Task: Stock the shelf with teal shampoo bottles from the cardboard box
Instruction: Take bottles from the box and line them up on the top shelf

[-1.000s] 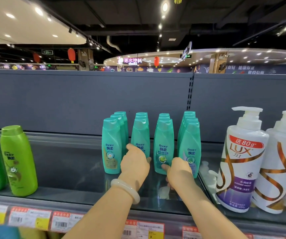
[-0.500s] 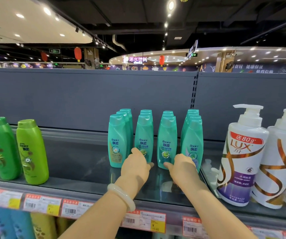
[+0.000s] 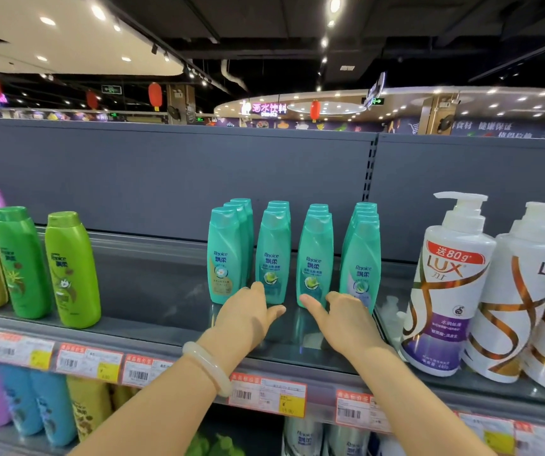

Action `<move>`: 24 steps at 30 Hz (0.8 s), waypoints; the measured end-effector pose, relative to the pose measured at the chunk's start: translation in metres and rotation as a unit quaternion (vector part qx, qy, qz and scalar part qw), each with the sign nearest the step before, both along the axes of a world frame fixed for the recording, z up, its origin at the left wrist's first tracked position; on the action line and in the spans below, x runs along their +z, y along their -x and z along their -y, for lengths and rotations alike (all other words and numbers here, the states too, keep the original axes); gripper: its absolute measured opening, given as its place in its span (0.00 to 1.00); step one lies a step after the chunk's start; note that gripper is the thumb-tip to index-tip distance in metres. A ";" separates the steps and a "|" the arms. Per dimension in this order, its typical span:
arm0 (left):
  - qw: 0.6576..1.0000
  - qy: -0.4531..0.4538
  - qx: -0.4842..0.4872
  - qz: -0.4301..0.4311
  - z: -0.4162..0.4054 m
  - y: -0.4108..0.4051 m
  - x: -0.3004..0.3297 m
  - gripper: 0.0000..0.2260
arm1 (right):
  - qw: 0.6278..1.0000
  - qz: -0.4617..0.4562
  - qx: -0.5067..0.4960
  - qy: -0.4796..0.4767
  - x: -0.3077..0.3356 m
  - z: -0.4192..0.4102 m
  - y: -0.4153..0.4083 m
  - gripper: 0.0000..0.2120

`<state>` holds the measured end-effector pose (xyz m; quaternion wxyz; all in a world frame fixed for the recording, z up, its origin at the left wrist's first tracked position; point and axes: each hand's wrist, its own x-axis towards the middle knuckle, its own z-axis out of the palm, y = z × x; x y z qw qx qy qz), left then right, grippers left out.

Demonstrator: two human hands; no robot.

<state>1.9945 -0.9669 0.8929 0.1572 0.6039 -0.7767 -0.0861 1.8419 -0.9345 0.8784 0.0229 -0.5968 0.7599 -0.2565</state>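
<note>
We see the teal shampoo bottles (image 3: 292, 255) upright in four rows on the shelf (image 3: 152, 291), our left hand (image 3: 248, 315) and right hand (image 3: 346, 319) relaxed at their bases gripping nothing; smooth, rigid, probably tippy, best gripped mid-body.

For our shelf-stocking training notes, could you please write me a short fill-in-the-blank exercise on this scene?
1. The teal shampoo bottles stand in ____ rows running front to back.
2. The bracelet is on the ____ wrist.
3. The white pump bottles to the right of the teal ones carry the brand name ____.
4. The bottle nearest the teal ones on their left is ____ in colour.

Missing words: four; left; LUX; green
</note>
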 end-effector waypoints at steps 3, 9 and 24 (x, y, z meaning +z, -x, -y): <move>1.000 0.027 0.009 0.012 -0.011 -0.011 -0.001 0.23 | 0.999 -0.019 0.010 -0.041 0.003 -0.009 -0.001 0.30; 0.987 0.146 0.018 -0.069 -0.054 -0.054 -0.020 0.24 | 0.988 -0.121 0.077 -0.053 0.022 -0.040 -0.029 0.49; 0.951 0.019 0.307 -0.029 -0.189 -0.293 -0.218 0.30 | 0.813 -0.097 0.567 -0.087 -0.136 -0.084 -0.276 0.30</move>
